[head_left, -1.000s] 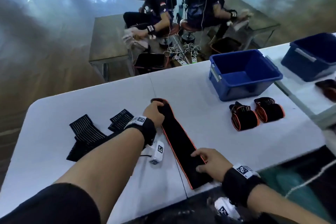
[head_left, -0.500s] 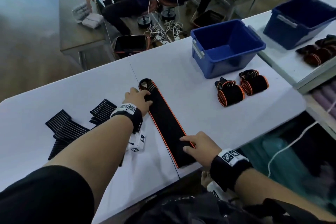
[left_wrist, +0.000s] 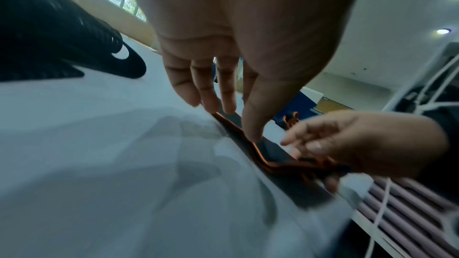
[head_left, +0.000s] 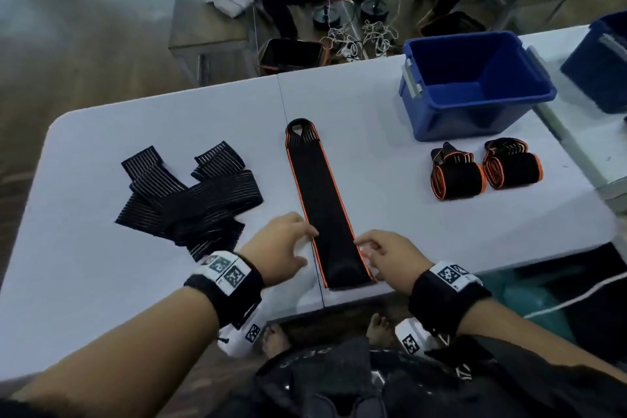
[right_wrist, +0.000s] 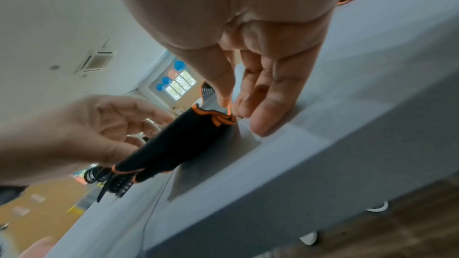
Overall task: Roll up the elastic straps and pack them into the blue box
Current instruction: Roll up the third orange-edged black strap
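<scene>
While striped black straps (head_left: 190,193) lie heaped left, the left hand (head_left: 281,248) rests relaxed fingertips on the near left edge of the flat orange-edged strap (head_left: 319,200). The right hand (head_left: 393,258) pinches its near right corner; two rolled straps (head_left: 458,176) lie right, the blue box (head_left: 475,122) farther.

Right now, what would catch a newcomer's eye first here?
An orange-edged black strap lies stretched across the table, left hand touching its edge, right hand pinching its near corner. Far right, an empty blue box stands behind two rolled straps; striped black straps are heaped at left.

Bare forearms (head_left: 135,343), black wristbands (head_left: 217,297) (checkered tags (head_left: 224,270))
</scene>
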